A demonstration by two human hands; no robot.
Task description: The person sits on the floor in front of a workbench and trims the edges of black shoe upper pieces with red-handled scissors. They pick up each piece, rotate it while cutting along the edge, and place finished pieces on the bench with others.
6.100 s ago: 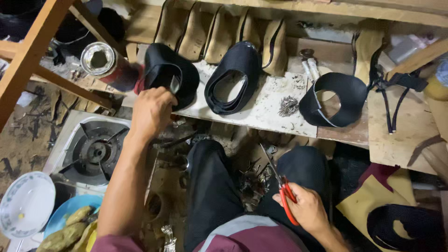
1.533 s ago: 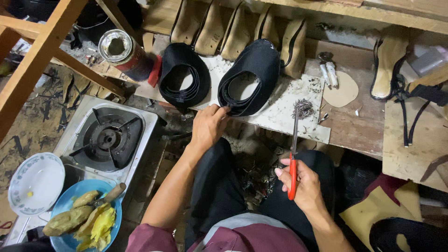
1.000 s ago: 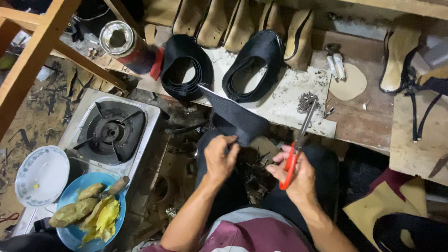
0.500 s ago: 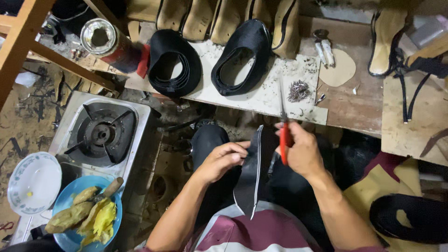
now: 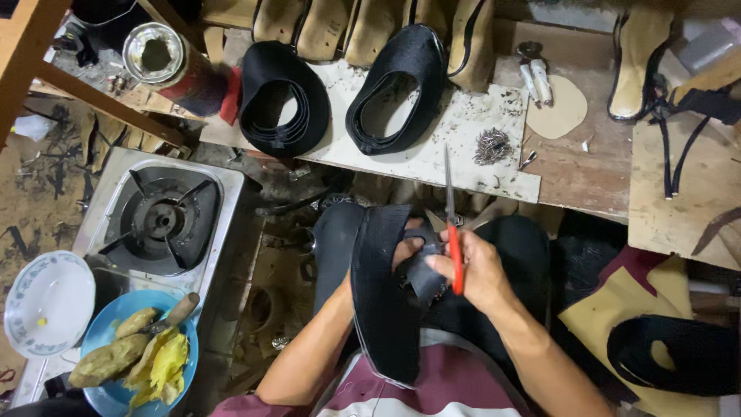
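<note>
2 hands meet: left hand (image 5: pixel 407 245) clamped on a black shoe upper (image 5: pixel 382 301); right hand (image 5: pixel 480 270) clamped on red-handled scissors (image 5: pixel 451 232) just beside it.

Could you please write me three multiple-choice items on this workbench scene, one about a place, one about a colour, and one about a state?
1. Where does the gas stove stand?
A. to the person's left, below the bench
B. on the bench
C. at far right

2. What colour are the handles of the pliers?
A. blue
B. red
C. green

3. How is the black upper piece placed?
A. flat on the bench
B. held over the lap by the left hand
C. on the stove

Answers: 1 A, it sits lower left, beside the plates. 2 B, red shows in the right hand. 3 B, fingers grip it above the knees.
</note>
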